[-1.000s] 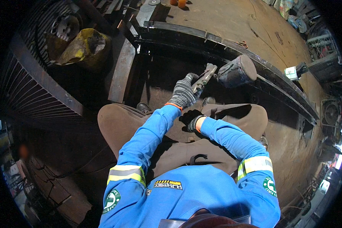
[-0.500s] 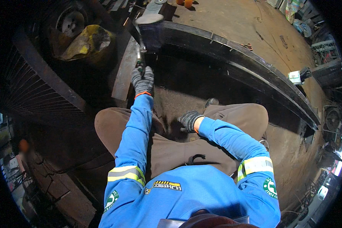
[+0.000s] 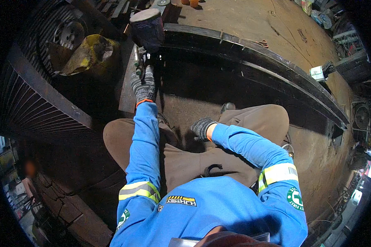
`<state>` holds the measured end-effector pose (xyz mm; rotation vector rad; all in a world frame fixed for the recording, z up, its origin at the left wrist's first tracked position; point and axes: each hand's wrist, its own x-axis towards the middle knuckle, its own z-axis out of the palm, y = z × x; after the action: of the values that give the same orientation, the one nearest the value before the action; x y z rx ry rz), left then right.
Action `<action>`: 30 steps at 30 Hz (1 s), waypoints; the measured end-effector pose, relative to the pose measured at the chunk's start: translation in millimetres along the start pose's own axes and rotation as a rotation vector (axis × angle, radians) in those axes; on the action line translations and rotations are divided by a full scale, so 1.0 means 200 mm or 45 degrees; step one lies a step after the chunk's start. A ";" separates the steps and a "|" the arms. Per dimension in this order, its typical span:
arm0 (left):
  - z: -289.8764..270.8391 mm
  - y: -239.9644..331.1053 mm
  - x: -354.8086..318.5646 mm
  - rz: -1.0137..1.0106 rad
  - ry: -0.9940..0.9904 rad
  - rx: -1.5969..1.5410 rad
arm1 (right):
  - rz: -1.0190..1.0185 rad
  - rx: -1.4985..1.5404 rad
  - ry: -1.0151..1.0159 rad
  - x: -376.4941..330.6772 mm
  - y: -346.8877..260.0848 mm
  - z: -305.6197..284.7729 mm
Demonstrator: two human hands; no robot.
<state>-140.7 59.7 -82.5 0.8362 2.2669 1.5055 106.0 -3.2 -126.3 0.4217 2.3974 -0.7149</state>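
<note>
My left hand (image 3: 144, 84), in a striped grey knit glove, is wrapped round the handle of a metal spray gun (image 3: 138, 61). A dark, paint-stained cup (image 3: 147, 33) with a pale round lid sits on the gun's far side. The gun is held by the left end of a long black metal beam (image 3: 235, 40), above a flat steel bar (image 3: 127, 95). My right hand (image 3: 203, 129), gloved the same way, rests loosely in front of my right thigh, its fingers slightly apart and nothing seen in them.
A rusty barred grate (image 3: 49, 90) stands on the left, beside a crumpled yellow-stained container (image 3: 88, 53) and a wheel (image 3: 70, 33). Scissors (image 3: 263, 43) lie beyond the beam. A white holder with dark rods (image 3: 318, 73) is at the right, near a fan (image 3: 362, 117).
My left hand has shifted left with the spray gun, and the cup has moved left and a little farther away. My right hand has hardly moved.
</note>
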 end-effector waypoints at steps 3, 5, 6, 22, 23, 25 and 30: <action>0.09 0.01 -0.05 0.085 -0.047 0.090 | 0.025 0.034 0.017 -0.04 0.02 -0.01; 0.17 -0.12 -0.03 0.210 -0.093 0.097 | 0.040 0.027 0.000 -0.06 -0.01 -0.06; 0.22 -0.07 -0.06 0.249 -0.152 0.084 | 0.061 0.031 -0.017 -0.07 0.01 -0.05; 0.35 0.46 -0.58 0.350 -0.939 -0.031 | 0.121 0.043 0.052 -0.15 0.07 0.02; 0.36 0.47 -0.60 0.338 -0.964 -0.025 | 0.117 0.040 0.064 -0.14 0.07 0.03; 0.37 0.47 -0.61 0.309 -1.005 -0.015 | 0.114 0.029 0.072 -0.13 0.08 0.05; 0.38 0.44 -0.61 0.248 -1.003 0.127 | 0.133 0.025 0.013 -0.14 0.08 0.03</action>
<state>23.2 66.6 -42.6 1.4055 1.7022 0.8830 136.7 2.4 -118.9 0.5554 2.3606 -0.6911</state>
